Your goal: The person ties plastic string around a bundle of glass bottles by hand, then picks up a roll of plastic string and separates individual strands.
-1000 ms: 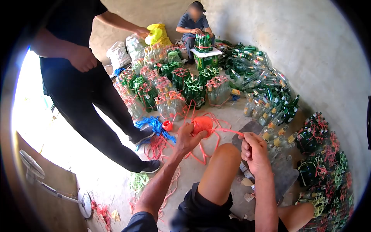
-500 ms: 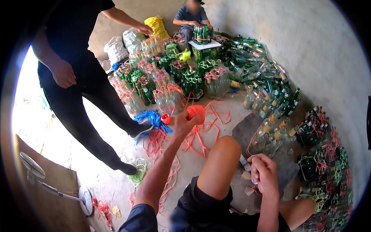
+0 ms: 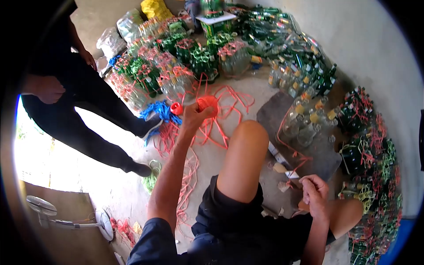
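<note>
My left hand [image 3: 194, 117] is closed around a roll of red plastic twine [image 3: 207, 105], held out over the floor beyond my knee. By my other knee, my right hand [image 3: 315, 192] has its fingers curled in; what they hold, if anything, is hidden. Clear glass bottles [image 3: 304, 121] with yellow labels stand grouped on a dark slab [image 3: 276, 115]. A red strand [image 3: 282, 140] runs from beside these bottles across the slab, its loose part lying short of my right hand.
Tied bottle bundles [image 3: 203, 64] stand ahead, and more bundles [image 3: 375, 163] line the right side. Loose green bottles [image 3: 282, 37] are heaped by the wall. A person in dark trousers [image 3: 101, 106] stands at left, near blue strips [image 3: 161, 110] and a fan [image 3: 42, 205].
The view has tilted downward. My right hand has moved away from the slab, and the red strand now lies apart from it. The standing person's outstretched arm has dropped.
</note>
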The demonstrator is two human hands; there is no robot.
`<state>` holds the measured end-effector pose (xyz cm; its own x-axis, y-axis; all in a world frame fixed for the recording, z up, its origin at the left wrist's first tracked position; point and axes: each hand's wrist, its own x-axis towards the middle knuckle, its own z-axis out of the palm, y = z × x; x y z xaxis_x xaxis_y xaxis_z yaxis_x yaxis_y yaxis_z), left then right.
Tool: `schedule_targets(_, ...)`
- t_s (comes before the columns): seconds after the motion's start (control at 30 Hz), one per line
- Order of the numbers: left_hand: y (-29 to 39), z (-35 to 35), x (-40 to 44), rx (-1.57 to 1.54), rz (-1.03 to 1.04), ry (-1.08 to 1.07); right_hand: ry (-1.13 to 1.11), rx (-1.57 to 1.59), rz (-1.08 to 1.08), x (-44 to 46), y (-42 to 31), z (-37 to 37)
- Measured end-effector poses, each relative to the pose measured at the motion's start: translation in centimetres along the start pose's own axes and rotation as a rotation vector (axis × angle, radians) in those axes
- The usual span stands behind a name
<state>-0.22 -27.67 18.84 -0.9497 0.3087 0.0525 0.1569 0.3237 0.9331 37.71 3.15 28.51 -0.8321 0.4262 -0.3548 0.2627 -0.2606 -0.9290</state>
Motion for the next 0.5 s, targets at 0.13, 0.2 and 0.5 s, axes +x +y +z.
schedule_targets(0.13,-2.9,0.5,-1.3,0.106,-0.098,0.015,0.075,-0.196,-0.011,-1.6,1.1,-3.5)
schedule_targets(0.2,-4.6,0.8,-1.7,0.114,-0.126,0.019,0.184,-0.462,-0.047,-2.5,1.4,-5.6)
schedule_targets(0.5,-14.3,3.5,-1.7,0.305,-0.197,0.092,0.663,-1.355,-0.508,-5.6,0.9,-12.2)
